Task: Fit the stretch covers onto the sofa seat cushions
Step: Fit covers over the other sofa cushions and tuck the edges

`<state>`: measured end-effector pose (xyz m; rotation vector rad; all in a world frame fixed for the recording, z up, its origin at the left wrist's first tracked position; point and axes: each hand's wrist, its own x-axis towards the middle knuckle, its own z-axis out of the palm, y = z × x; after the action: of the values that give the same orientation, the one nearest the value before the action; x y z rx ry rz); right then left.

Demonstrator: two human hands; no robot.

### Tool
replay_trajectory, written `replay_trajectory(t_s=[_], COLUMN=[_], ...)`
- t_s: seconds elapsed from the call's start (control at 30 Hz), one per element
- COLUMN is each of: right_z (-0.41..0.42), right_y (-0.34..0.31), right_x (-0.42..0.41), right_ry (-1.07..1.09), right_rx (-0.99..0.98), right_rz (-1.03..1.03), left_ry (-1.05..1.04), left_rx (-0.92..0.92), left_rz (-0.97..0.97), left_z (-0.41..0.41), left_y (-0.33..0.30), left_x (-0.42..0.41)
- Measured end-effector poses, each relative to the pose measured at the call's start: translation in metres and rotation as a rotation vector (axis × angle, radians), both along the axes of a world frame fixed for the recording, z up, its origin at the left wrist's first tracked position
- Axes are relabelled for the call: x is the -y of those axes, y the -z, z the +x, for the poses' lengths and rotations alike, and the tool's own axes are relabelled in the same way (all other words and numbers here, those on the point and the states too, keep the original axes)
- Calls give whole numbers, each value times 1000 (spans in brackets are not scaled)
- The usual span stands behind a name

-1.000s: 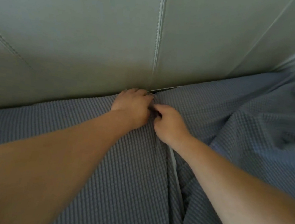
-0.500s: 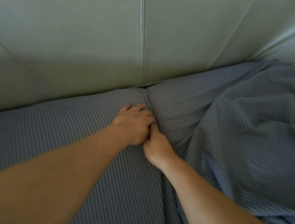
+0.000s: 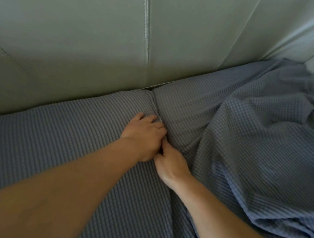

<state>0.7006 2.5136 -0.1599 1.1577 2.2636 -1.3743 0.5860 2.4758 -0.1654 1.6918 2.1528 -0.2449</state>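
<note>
2 hands at the seam between 2 covered seat cushions (image 3: 65, 147): left hand (image 3: 144, 135) and right hand (image 3: 170, 164) both pinching blue-grey stretch cover (image 3: 200, 128); loose bunched cover (image 3: 277, 143) at 3 o'clock.

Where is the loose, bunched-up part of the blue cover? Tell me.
In the head view, the bunched cover fabric lies on the right, piled on the right seat cushion against the sofa backrest corner, right of the right hand.

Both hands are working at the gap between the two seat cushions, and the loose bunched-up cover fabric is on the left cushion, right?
Not quite. The head view shows the loose bunched cover fabric on the right cushion. Left hand and right hand are at the gap.
</note>
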Motion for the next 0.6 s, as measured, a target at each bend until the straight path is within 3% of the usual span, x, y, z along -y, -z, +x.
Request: replay_trajectory(t_s=[0.13,0.43,0.6], right_z=[0,-13,-4], right_y=[-4,-12,-22], right_x=[-10,-27,-17], right_ry=[-32,-51,-67], right_rx=[31,166,108], right_rz=[-53,-194,-184], left_ry=[28,81,155], left_rx=[-43,-64,-80], left_rz=[-13,-279,-218], left_z=[2,-2,-3], left_y=[-2,1,-9], left_x=[-7,-35,-19])
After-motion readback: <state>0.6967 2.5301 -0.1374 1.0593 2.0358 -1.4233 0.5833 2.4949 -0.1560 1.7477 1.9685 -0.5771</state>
